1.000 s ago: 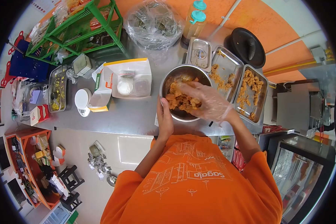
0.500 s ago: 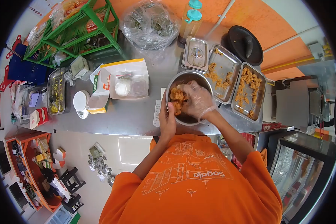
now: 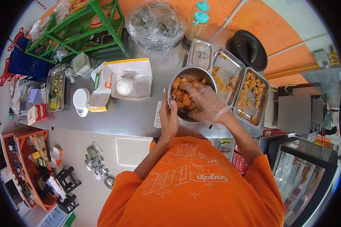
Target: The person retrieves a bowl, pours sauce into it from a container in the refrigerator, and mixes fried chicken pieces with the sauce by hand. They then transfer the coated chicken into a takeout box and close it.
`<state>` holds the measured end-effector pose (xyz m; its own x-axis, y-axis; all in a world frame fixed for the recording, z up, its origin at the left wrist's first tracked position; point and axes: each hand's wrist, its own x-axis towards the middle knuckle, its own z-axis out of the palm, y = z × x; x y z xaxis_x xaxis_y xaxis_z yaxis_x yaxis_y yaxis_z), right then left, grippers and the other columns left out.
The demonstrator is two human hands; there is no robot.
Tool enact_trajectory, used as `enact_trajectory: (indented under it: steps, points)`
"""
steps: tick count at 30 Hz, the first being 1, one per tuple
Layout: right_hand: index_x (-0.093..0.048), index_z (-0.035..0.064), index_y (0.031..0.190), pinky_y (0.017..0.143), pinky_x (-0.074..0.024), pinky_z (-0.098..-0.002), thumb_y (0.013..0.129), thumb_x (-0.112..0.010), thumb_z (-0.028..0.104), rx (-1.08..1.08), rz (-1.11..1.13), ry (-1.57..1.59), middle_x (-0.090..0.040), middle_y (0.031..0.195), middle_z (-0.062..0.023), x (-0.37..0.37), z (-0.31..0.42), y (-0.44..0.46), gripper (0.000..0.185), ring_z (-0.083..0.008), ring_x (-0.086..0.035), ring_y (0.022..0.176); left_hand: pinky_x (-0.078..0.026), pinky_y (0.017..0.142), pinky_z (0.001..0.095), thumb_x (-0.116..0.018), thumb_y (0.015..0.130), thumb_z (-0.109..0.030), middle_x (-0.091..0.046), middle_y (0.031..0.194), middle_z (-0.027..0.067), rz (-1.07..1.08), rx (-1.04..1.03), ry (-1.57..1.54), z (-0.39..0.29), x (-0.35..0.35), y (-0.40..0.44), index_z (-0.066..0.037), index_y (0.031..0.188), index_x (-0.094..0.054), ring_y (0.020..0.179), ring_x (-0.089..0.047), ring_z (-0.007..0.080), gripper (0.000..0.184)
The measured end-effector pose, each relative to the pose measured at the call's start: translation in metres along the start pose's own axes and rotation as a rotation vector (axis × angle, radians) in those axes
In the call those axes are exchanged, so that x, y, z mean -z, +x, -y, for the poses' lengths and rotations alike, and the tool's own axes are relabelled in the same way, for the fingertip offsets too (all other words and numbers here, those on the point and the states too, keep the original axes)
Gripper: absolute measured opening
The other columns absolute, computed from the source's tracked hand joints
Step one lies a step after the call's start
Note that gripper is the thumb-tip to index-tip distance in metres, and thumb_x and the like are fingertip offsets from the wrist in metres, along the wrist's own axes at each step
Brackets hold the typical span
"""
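A round steel mixing bowl point(image 3: 211, 81) sits near the front edge of the metal table, with brown, sauce-coated fried chicken pieces point(image 3: 183, 99) in it. My left hand point(image 3: 169, 120) grips the bowl's left side, thumb over the rim. Inside the bowl is my right hand point(image 3: 206, 102) in a clear plastic glove, its fingers spread over the chicken; the fingertips are partly hidden among the pieces. To the right, two steel trays hold crumbly fried bits: the nearer tray point(image 3: 241, 118) and the farther tray point(image 3: 236, 64). A receipt point(image 3: 157, 115) lies left of the bowl.
Behind the bowl stand a lidded steel container point(image 3: 199, 56), a black lid point(image 3: 250, 49) and turquoise-capped bottles point(image 3: 198, 24). An open takeout box point(image 3: 146, 72) with a white wrapped ball, a scale point(image 3: 80, 99), a plastic bag point(image 3: 155, 24) and a green rack point(image 3: 75, 38) are leftward.
My right hand has shifted within the bowl, its fingers now spread over the chicken. More chicken shows across the bowl. My left hand stays on the rim.
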<state>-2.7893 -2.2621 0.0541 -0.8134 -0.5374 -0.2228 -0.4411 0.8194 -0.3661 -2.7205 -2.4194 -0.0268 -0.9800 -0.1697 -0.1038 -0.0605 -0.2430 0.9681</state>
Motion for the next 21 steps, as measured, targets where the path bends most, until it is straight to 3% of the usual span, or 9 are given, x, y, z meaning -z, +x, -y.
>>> enact_trajectory:
  steps: [3,7,11,12,14,15,18,21]
  points:
    - [-0.050,0.0154,0.135,0.096,-0.0479,-0.0439,0.068,-0.080,0.024,0.072,-0.174,0.080,-0.063,0.120,-0.0187,-0.030,-0.005,0.009,0.074,-0.0379,-0.060,0.107,-0.033,0.111,0.0356,-0.044,0.105,-0.038,-0.040,0.151,0.0202,0.051,-0.059,-0.009,0.002,-0.001,0.001,0.003,0.152,-0.028,0.134,-0.042,0.0228,0.064]
    - [-0.060,0.0128,0.118,0.091,-0.0499,-0.0416,0.067,-0.081,0.017,0.161,-0.366,0.299,-0.068,0.111,-0.0151,-0.055,-0.015,0.022,0.056,-0.0373,-0.062,0.101,-0.033,0.111,0.0354,-0.044,0.105,-0.039,-0.039,0.151,0.0204,0.038,-0.070,0.053,-0.006,0.001,0.002,0.003,0.152,-0.028,0.135,-0.042,0.0231,0.065]
    - [-0.063,0.0078,0.115,0.089,-0.0520,-0.0374,0.064,-0.083,0.007,0.055,-0.605,0.448,-0.067,0.115,-0.0167,-0.042,-0.011,0.026,0.054,-0.0358,-0.064,0.102,-0.034,0.109,0.0334,-0.041,0.107,-0.038,-0.047,0.143,0.0178,-0.031,-0.032,0.026,0.011,0.005,0.004,0.004,0.148,-0.034,0.130,-0.045,0.0221,0.060]
    - [-0.062,0.0078,0.118,0.090,-0.0519,-0.0372,0.065,-0.083,0.007,0.053,-0.610,0.506,-0.066,0.117,-0.0172,-0.039,-0.010,0.025,0.056,-0.0359,-0.064,0.102,-0.035,0.108,0.0325,-0.039,0.107,-0.038,-0.051,0.139,0.0165,-0.067,-0.022,0.014,0.012,0.004,0.004,0.005,0.146,-0.037,0.128,-0.047,0.0215,0.058]
    - [-0.061,0.0078,0.123,0.092,-0.0518,-0.0368,0.067,-0.082,0.008,0.049,-0.623,0.620,-0.065,0.119,-0.0182,-0.031,-0.011,0.021,0.061,-0.0363,-0.064,0.104,-0.032,0.112,0.0339,-0.041,0.106,-0.039,-0.044,0.147,0.0181,-0.023,-0.023,-0.039,0.012,0.006,0.006,0.003,0.150,-0.032,0.134,-0.042,0.0223,0.062]
    - [-0.057,0.0093,0.129,0.099,-0.0493,-0.0384,0.068,-0.080,0.005,0.137,-0.468,0.526,-0.064,0.123,-0.0178,-0.013,-0.004,0.013,0.065,-0.0386,-0.062,0.106,-0.030,0.113,0.0345,-0.042,0.106,-0.040,-0.040,0.151,0.0188,0.000,-0.023,-0.065,0.009,0.006,0.007,0.002,0.152,-0.029,0.137,-0.039,0.0227,0.064]
    - [-0.054,0.0113,0.133,0.104,-0.0464,-0.0415,0.069,-0.074,-0.002,0.043,-0.113,0.137,-0.062,0.126,-0.0170,0.001,0.012,0.004,0.068,-0.0412,-0.058,0.113,-0.032,0.112,0.0344,-0.043,0.106,-0.041,-0.043,0.149,0.0188,-0.008,-0.021,-0.029,0.005,0.003,0.006,0.002,0.152,-0.029,0.135,-0.042,0.0234,0.065]
    - [-0.054,0.0139,0.134,0.104,-0.0440,-0.0464,0.066,-0.067,-0.006,0.145,-0.166,0.173,-0.059,0.130,-0.0166,-0.035,-0.007,0.009,0.072,-0.0423,-0.055,0.116,-0.037,0.108,0.0337,-0.044,0.105,-0.041,-0.047,0.145,0.0193,0.008,-0.033,0.006,-0.004,-0.001,0.009,0.001,0.153,-0.030,0.131,-0.047,0.0238,0.065]
